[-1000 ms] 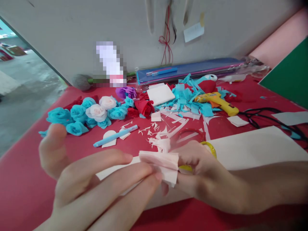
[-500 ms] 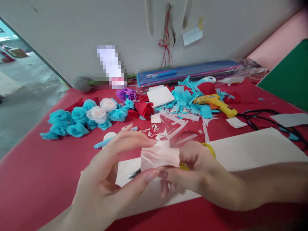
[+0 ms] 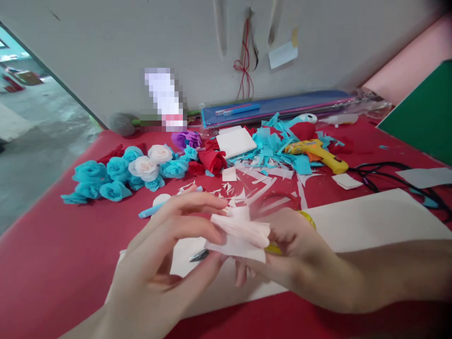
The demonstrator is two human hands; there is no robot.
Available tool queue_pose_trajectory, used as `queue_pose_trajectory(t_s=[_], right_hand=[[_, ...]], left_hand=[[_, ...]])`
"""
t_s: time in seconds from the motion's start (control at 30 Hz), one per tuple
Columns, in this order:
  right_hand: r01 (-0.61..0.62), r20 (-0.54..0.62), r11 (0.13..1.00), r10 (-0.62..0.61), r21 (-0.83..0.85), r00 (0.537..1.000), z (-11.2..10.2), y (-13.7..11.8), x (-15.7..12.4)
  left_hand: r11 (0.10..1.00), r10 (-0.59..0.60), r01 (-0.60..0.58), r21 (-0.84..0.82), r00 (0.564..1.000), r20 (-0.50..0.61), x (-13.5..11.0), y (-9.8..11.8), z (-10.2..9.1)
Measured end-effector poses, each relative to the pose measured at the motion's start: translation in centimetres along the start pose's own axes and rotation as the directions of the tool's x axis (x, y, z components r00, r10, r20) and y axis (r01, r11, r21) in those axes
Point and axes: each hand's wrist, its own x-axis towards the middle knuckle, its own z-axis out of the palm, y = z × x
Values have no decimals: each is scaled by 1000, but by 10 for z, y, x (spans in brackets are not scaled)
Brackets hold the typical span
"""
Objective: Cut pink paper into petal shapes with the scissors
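Between both hands is a pale pink piece of crepe paper (image 3: 243,233), gathered into folds along its top with a flatter flap below. My left hand (image 3: 169,245) pinches its left side between thumb and fingers. On the right, my right hand (image 3: 300,256) grips the other side, its fingertips partly hidden behind the paper. Scissors with yellow handles (image 3: 308,219) show behind my right hand, and their dark blade tip (image 3: 199,255) sticks out near my left thumb; whether the right hand holds them I cannot tell. A long cream paper sheet (image 3: 367,219) lies underneath.
Blue paper roses (image 3: 90,173) and white ones (image 3: 145,167) lie at the left on the red table (image 3: 52,263). Behind are blue scraps (image 3: 271,146), a white paper stack (image 3: 236,142) and a yellow glue gun (image 3: 318,153) with a black cord (image 3: 384,169). A blue pen (image 3: 151,210) lies by my left hand.
The crepe paper has turned in my hands, so a lower flap now shows beneath the folds. My left fingers have come down onto its left edge.
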Motion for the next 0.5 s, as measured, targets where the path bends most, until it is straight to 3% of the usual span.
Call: queue_pose_trajectory(t_s=[0.17, 0.37, 0.5], right_hand=[[20, -13, 1000, -21, -21, 1000, 2, 3, 2], [82, -35, 994, -85, -69, 996, 2, 5, 6], [55, 5, 998, -56, 23, 998, 1, 6, 6]], left_hand=[[996, -49, 45, -81, 998, -50, 2, -1, 1], [992, 39, -38, 122, 999, -8, 5, -2, -3], [986, 82, -79, 147, 997, -12, 10, 1, -7]])
